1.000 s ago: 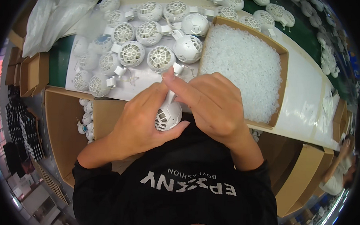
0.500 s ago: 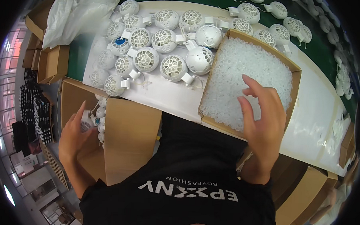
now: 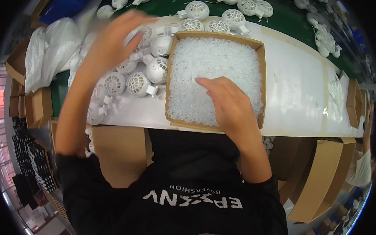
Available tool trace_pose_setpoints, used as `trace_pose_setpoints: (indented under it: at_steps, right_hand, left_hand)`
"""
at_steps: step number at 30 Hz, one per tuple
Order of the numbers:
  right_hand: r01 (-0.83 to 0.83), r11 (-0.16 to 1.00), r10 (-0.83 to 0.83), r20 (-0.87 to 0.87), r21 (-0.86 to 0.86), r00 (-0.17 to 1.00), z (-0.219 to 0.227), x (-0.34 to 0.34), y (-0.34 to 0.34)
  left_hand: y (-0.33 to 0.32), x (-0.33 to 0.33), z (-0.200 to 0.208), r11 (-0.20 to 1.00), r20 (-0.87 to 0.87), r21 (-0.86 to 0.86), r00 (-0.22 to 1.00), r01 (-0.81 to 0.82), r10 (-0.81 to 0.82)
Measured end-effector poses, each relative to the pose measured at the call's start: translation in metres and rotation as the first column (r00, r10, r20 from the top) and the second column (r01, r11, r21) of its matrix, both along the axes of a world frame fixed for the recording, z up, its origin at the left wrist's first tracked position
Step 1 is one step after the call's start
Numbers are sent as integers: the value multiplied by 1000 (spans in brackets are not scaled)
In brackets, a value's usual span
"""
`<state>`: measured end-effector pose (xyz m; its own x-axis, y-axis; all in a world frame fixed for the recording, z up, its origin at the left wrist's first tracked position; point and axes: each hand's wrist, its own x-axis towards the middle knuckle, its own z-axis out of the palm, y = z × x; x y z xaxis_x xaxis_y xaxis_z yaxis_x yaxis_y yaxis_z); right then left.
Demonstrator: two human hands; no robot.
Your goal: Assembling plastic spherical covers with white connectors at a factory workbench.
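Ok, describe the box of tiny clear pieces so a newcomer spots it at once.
Find the long white tabletop across the middle of the view. At its near edge, right of the round white vented balls, sits a shallow square brown cardboard box beneath the person's right hand. Unlike its neighbours, it is filled with tiny clear pieces.

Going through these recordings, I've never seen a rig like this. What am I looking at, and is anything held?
No machine here: a person works bare-handed, seen by a head-worn fisheye camera looking down, which bends straight edges. On the white tabletop lie round white lattice-fronted housings and a cardboard tray full of small clear pieces. The left hand, blurred, is over the housings, looking open, with nothing visible in it. The right hand is over the tray; I cannot tell whether it holds a piece.
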<state>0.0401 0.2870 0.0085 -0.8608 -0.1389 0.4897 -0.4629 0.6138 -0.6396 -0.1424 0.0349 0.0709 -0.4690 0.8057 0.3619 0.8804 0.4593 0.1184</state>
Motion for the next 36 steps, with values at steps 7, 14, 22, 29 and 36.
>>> trace_pose_setpoints:
  at_steps: [7,14,22,29,36]
  right_hand:
    - [17,1000,-19,-174,-14,985,-10,-2,6]
    - [-6,997,18,-160,71,987,-18,2,16]
    - [-76,997,76,-135,8,988,-9,10,17]
    - [-172,980,162,-98,-104,982,-8,0,8]
    - [-202,934,156,-172,-293,973,-4,-6,-1]
  left_hand:
    - [121,-127,-49,842,-226,-344,834,415,-504]
    - [128,-134,-45,861,37,-437,961,261,-272]
    - [36,-188,-45,892,631,227,756,-391,171]
    - [-15,-22,9,575,893,396,445,-716,-62]
    - [-74,74,-55,614,800,561,553,-555,-232]
